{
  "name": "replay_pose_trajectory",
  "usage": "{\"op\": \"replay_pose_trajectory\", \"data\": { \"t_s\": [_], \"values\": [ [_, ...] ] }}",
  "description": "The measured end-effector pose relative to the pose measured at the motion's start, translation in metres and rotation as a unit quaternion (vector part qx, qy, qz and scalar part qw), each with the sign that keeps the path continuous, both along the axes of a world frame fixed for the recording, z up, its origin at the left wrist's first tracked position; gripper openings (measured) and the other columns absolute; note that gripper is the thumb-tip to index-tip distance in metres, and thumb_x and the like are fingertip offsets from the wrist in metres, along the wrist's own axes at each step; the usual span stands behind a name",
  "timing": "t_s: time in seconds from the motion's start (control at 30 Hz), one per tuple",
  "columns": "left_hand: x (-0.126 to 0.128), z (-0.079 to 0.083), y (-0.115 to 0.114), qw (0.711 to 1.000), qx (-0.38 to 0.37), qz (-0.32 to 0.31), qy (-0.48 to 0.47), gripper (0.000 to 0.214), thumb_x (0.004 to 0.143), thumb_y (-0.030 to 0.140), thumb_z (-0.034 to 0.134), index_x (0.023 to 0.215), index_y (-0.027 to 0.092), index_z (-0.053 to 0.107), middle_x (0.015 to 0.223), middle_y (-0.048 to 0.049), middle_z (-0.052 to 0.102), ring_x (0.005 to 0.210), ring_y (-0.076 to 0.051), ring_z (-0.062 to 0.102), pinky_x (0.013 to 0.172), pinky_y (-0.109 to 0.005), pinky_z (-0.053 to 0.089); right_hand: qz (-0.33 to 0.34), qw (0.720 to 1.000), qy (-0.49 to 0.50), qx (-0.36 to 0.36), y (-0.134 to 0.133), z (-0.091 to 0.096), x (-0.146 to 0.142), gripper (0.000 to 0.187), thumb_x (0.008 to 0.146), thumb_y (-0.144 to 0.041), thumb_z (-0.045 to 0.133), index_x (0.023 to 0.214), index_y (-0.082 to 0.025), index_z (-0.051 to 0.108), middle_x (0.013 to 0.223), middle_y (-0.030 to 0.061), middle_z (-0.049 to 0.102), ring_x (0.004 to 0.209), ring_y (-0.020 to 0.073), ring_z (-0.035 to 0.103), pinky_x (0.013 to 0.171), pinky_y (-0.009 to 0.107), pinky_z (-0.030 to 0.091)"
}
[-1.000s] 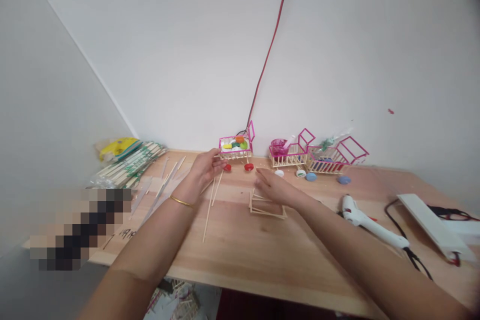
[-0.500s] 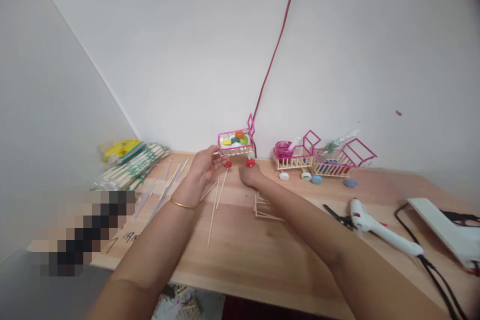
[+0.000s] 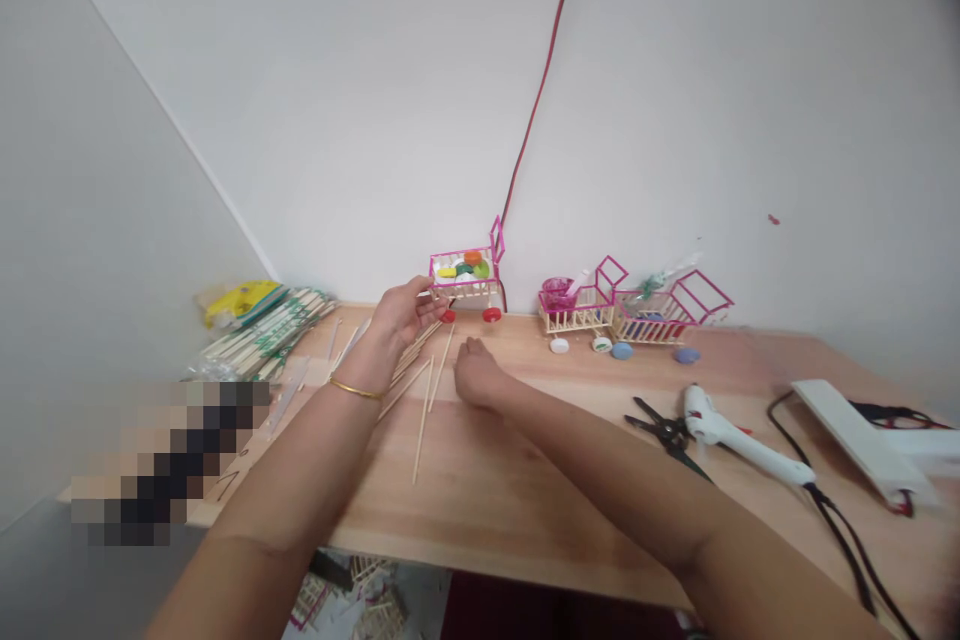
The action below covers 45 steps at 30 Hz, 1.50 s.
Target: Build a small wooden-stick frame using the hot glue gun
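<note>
A miniature shopping cart [image 3: 463,288] with a pink rim, pale stick sides and red wheels is in my left hand [image 3: 409,312], whose thumb and fingers grip its left end. Small orange, yellow and green pieces lie in its basket. My right hand [image 3: 478,375] rests low over the table just below the cart, not touching it. Its fingers are curled in, and whatever they hold, if anything, is hidden. Between the hands, thin wooden sticks [image 3: 423,420] lie loose on the wood.
Two more small carts [image 3: 576,316] [image 3: 651,322] stand by the wall at right. Pliers [image 3: 666,430], a white glue gun [image 3: 739,440] and a white power strip [image 3: 855,440] lie at the right. Bundled sticks [image 3: 274,335] and a yellow packet [image 3: 244,302] are at the left.
My right hand has come away from the cart's right wheel, down and left toward the table. The left hand keeps the cart up. The view has shifted, and the stick frame is now out of sight.
</note>
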<state>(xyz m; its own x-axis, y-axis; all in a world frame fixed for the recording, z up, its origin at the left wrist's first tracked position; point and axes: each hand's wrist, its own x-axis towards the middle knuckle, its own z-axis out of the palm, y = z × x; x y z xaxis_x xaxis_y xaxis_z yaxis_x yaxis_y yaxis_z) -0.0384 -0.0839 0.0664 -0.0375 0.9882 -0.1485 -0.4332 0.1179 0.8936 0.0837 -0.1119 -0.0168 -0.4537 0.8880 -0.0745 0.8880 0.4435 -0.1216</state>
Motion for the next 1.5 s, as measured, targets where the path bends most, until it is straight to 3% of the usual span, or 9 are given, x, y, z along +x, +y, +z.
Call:
{"op": "replay_pose_trajectory", "data": {
  "t_s": [0.17,0.3,0.53,0.7,0.93,1.03,1.23,1.43,1.5],
  "values": [
    [0.005,0.002,-0.008,1.0,-0.012,-0.022,0.009,0.017,0.068,0.016,0.058,0.083,0.009,0.057,0.064,-0.0072,0.061,0.056,-0.015,0.061,0.057,-0.026,0.053,-0.031,0.999,0.007,0.007,-0.063,0.0,0.002,0.05,0.081,-0.012,0.046,0.128,0.006,0.04,0.137,0.0304,0.031,0.129,0.0338,0.028,0.102,0.046,0.027],
    [0.012,-0.009,-0.013,0.998,-0.036,-0.039,0.018,0.016,0.07,0.016,0.058,0.084,0.009,0.056,0.063,-0.0071,0.06,0.056,-0.014,0.06,0.055,-0.026,0.053,0.036,0.999,0.012,0.01,-0.127,0.0,0.008,0.052,0.074,-0.009,0.049,0.124,0.005,0.047,0.14,0.0243,0.029,0.133,0.0333,0.016,0.109,0.045,0.015],
    [0.034,-0.034,-0.005,0.995,-0.074,-0.054,0.026,0.014,0.07,0.015,0.06,0.082,0.009,0.056,0.062,-0.0071,0.059,0.054,-0.015,0.06,0.055,-0.028,0.054,0.232,0.967,0.098,0.049,-0.2,-0.007,-0.014,0.023,0.073,-0.015,0.056,0.092,-0.006,0.067,0.115,0.02,0.058,0.117,0.0309,0.043,0.1,0.043,0.033],
    [0.046,-0.044,0.003,0.994,-0.087,-0.052,0.036,0.014,0.072,0.017,0.061,0.082,0.009,0.054,0.062,-0.0067,0.058,0.056,-0.015,0.06,0.056,-0.028,0.054,0.286,0.93,0.228,-0.039,-0.197,0.01,-0.01,0.024,0.086,-0.018,0.043,0.104,-0.02,0.059,0.104,0.0021,0.064,0.1,0.0133,0.054,0.089,0.026,0.041],
    [0.057,-0.061,0.018,0.993,-0.087,-0.069,0.038,0.019,0.073,0.022,0.063,0.085,0.01,0.054,0.064,-0.0065,0.059,0.06,-0.015,0.061,0.06,-0.027,0.054,-0.002,0.979,0.203,-0.019,-0.172,0.002,0.022,0.055,0.085,-0.028,0.044,0.133,-0.002,0.036,0.14,0.0232,0.029,0.131,0.0329,0.021,0.106,0.047,0.02],
    [0.06,-0.065,0.02,0.992,-0.083,-0.083,0.036,0.021,0.074,0.025,0.063,0.087,0.01,0.055,0.07,-0.008,0.061,0.064,-0.014,0.062,0.063,-0.027,0.054,0.071,0.972,0.215,-0.062,-0.187,-0.007,0.015,0.058,0.085,-0.033,0.045,0.133,-0.001,0.036,0.142,0.0224,0.027,0.133,0.0326,0.014,0.109,0.046,0.015],
    [0.054,-0.062,0.012,0.991,-0.076,-0.08,0.071,0.028,0.073,0.034,0.065,0.082,0.01,0.054,0.068,-0.0079,0.06,0.063,-0.015,0.061,0.061,-0.028,0.053,0.329,0.877,0.324,-0.135,-0.201,0.016,0.008,0.035,0.087,-0.029,0.043,0.119,-0.017,0.05,0.119,0.0068,0.057,0.114,0.0138,0.046,0.096,0.023,0.035],
    [0.033,-0.056,-0.016,0.987,-0.011,-0.064,0.15,0.014,0.072,0.022,0.065,0.075,0.012,0.055,0.062,-0.0017,0.057,0.048,-0.007,0.053,0.05,-0.02,0.044,0.124,0.951,0.28,-0.031,-0.176,0.023,0.027,0.025,0.087,-0.021,0.041,0.103,-0.015,0.059,0.111,0.0094,0.059,0.106,0.0193,0.049,0.094,0.033,0.036],
    [0.025,-0.055,-0.025,0.977,0.016,-0.064,0.204,0.012,0.068,0.019,0.067,0.071,0.012,0.058,0.057,0.0003,0.055,0.045,-0.006,0.048,0.047,-0.017,0.038,0.136,0.96,0.246,-0.01,-0.175,0.023,0.027,0.021,0.084,-0.022,0.046,0.096,-0.014,0.061,0.111,0.011,0.059,0.108,0.0215,0.047,0.096,0.035,0.033]
  ]
}}
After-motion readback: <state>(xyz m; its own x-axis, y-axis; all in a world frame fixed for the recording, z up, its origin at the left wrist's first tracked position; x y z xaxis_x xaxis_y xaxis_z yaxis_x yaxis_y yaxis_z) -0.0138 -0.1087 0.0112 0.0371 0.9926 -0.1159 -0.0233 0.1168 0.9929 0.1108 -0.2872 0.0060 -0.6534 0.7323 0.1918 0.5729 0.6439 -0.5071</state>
